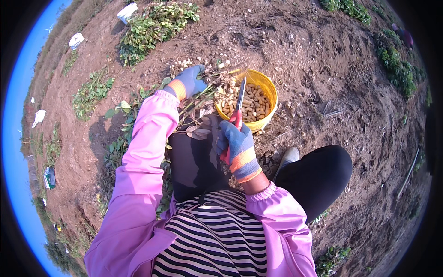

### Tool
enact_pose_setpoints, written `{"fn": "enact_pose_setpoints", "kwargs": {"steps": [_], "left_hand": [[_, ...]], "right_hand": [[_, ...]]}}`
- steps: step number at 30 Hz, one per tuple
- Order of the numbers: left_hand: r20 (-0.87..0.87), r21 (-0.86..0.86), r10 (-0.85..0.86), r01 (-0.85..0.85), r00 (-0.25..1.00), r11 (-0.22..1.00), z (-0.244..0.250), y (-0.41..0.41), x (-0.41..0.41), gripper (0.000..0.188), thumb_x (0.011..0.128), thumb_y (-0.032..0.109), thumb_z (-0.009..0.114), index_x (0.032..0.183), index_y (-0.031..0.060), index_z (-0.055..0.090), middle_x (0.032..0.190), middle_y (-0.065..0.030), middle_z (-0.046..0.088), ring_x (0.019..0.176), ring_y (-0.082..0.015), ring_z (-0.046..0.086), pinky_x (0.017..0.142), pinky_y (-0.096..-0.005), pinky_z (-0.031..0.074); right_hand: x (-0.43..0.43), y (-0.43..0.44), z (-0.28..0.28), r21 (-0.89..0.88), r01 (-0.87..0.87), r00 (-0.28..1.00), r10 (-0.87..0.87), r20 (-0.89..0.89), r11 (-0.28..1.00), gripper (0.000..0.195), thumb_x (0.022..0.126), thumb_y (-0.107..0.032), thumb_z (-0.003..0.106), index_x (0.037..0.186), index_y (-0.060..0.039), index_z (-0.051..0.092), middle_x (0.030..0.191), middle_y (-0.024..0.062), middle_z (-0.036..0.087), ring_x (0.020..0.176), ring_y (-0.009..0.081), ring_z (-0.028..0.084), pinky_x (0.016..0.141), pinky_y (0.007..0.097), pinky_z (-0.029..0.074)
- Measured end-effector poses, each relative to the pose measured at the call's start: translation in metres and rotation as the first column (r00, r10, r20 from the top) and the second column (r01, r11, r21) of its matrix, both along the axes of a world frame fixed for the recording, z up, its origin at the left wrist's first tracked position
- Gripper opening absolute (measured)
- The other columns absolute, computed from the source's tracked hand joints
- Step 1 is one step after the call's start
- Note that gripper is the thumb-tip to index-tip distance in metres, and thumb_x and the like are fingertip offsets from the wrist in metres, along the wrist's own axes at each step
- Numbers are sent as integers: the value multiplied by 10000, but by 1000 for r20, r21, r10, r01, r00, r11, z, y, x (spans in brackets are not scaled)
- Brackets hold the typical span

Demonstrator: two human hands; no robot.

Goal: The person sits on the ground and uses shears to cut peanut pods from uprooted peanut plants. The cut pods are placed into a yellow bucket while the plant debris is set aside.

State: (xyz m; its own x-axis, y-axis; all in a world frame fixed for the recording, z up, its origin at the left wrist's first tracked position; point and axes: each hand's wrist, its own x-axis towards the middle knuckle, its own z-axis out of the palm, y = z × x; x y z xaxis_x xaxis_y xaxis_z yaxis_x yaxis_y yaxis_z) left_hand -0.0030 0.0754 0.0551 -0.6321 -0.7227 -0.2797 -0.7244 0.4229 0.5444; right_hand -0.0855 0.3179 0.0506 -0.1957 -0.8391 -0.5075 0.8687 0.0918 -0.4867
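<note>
My left hand (190, 80), in a grey-blue glove with an orange cuff band, is closed around a bunch of uprooted peanut plants (204, 95); their roots and pods lean towards the bucket. In my right hand (238, 142), also gloved, is a pair of scissors with red handles (241, 98), blades pointing away from me over the bucket. Below them a yellow plastic bucket (273, 92) holds many unshelled peanuts (254, 102). Leafy stems hang beside my left forearm and over my leg.
Piles of green peanut plants (152, 29) lie on bare soil at the upper left and far right (394, 64). White sacks (76, 41) stand along the left. My bent knee (322, 173) is right of the bucket. A stick (408, 173) lies at the far right.
</note>
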Motion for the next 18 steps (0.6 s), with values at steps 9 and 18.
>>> {"fn": "enact_pose_setpoints", "kwargs": {"steps": [9, 18], "left_hand": [[-189, 260, 139, -87, 972, 962, -22, -17, 5, 720, 798, -41, 670, 1447, -23, 359, 1290, -103, 566, 1018, -147, 568, 889, -284, 485], [-298, 427, 213, -70, 930, 902, -29, -27, 11, 702, 812, -31, 686, 1439, -16, 373, 1093, -64, 644, 902, -116, 586, 778, -262, 507]], "right_hand": [[-9, 13, 7, -43, -210, 978, 211, 0, 977, 167, 904, -163, 596, 829, -20, 551, 617, 65, 533, 484, 195, 540, 454, 309, 461], [-15, 10, -3, -35, -256, 966, 258, 36, 966, 125, 890, -127, 608, 877, -10, 566, 643, 85, 564, 485, 203, 555, 435, 357, 487]]}}
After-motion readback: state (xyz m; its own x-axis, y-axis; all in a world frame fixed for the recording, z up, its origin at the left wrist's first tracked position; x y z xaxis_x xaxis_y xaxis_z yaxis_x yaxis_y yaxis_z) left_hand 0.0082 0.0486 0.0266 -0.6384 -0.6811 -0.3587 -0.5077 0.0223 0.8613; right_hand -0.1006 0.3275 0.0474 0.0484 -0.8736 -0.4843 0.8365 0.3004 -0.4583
